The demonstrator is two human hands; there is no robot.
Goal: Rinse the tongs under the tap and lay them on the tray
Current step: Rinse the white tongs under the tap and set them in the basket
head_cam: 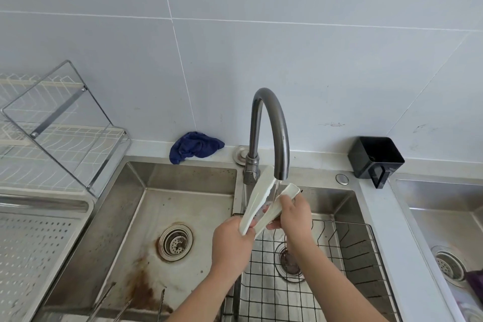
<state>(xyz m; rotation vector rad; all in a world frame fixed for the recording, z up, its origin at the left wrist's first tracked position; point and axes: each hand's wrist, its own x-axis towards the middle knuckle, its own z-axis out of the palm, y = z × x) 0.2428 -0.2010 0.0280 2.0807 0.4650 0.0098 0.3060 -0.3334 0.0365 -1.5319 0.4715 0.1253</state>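
Since rinsing comes first, I let the perforated tray (pixel 36 251) at far left wait, well apart from the work. My left grip (pixel 231 243) is clenched round the joined end of the white tongs (pixel 257 196), tips raised, so the tap (pixel 271 125) runs water between the spread arms and down. My right grip (pixel 295 213) pinches the right arm, I judge to rub it clean. The tongs hang above the wire basket (pixel 339 256), so runoff drains there.
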